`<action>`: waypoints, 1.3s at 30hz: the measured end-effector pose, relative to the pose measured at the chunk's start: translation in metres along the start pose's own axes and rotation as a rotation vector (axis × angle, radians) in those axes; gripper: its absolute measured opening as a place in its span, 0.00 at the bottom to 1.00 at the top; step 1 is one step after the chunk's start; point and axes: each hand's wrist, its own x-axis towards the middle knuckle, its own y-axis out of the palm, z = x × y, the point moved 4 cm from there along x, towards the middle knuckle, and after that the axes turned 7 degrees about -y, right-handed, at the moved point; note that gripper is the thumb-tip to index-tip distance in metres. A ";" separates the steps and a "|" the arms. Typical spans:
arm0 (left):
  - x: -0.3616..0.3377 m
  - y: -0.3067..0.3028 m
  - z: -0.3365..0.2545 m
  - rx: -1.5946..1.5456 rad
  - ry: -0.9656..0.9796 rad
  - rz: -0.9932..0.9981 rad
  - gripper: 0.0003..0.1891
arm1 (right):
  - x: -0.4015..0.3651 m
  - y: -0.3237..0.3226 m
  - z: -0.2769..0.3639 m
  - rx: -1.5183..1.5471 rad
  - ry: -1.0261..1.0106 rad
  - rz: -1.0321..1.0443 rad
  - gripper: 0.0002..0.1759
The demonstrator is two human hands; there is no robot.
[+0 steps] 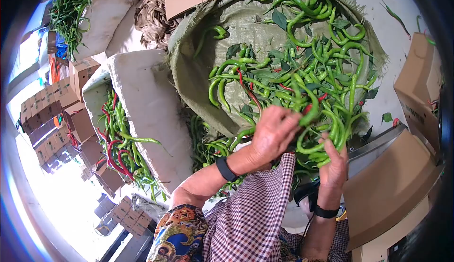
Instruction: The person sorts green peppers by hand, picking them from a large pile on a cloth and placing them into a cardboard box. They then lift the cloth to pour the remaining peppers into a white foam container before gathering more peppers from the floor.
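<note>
My right hand (334, 163) is wrapped round a bunch of long curved green chili peppers (335, 132). My left hand (275, 132) is closed, its fingertips at a green chili pepper (310, 113) that looks smeared by motion; the fingers partly hide the grip. Beneath both hands lies a heap of green chili peppers (302, 80), mixed with a few red ones and loose leaves. The heap rests in an open woven sack (196, 80) with frayed, rolled-down edges.
White foam boxes (149, 115) stand at the left; one holds green and red chili peppers (124, 144). An open cardboard box (390, 186) is close on the right, with another carton (416, 87) beyond. Stacked cartons (49, 101) fill the far left. Stray peppers lie on the floor.
</note>
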 end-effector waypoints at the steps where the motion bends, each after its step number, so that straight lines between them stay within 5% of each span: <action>1: -0.003 0.009 -0.009 -0.032 0.063 0.063 0.16 | -0.004 0.008 0.002 -0.017 0.009 0.024 0.28; 3: -0.009 0.023 -0.028 -0.060 0.129 0.244 0.13 | -0.001 0.015 -0.005 -0.010 0.005 0.005 0.28; 6: -0.008 0.015 -0.014 -0.309 0.046 0.152 0.12 | 0.003 0.012 -0.003 -0.049 0.018 0.001 0.26; 10: 0.018 -0.047 0.074 0.257 -0.207 -0.221 0.21 | 0.000 0.001 0.010 -0.047 0.029 -0.009 0.25; 13: 0.010 -0.061 0.150 0.623 -0.308 -0.169 0.20 | -0.001 -0.009 0.010 0.005 0.057 -0.018 0.23; 16: 0.008 -0.064 0.156 0.711 -0.302 -0.093 0.15 | -0.002 -0.014 0.007 0.051 0.071 -0.036 0.22; 18: 0.012 -0.068 0.140 0.517 -0.204 -0.132 0.12 | -0.006 -0.015 0.003 0.021 0.054 -0.075 0.26; 20: 0.009 -0.080 0.134 0.105 -0.402 -0.214 0.08 | -0.009 -0.009 0.008 0.056 0.016 -0.091 0.26; 22: -0.007 -0.077 0.136 0.052 -0.587 0.062 0.06 | -0.009 -0.011 0.007 0.070 0.041 -0.071 0.26; 29: -0.021 -0.048 0.049 -0.760 -0.950 0.253 0.10 | -0.008 -0.012 0.005 0.087 -0.024 -0.128 0.25; 34: -0.028 -0.018 0.003 -0.971 -0.852 0.548 0.11 | -0.017 -0.020 0.014 0.229 0.063 -0.082 0.21; 39: -0.005 -0.019 -0.032 -1.018 -0.809 0.509 0.08 | -0.028 -0.023 0.038 0.410 -0.056 0.021 0.21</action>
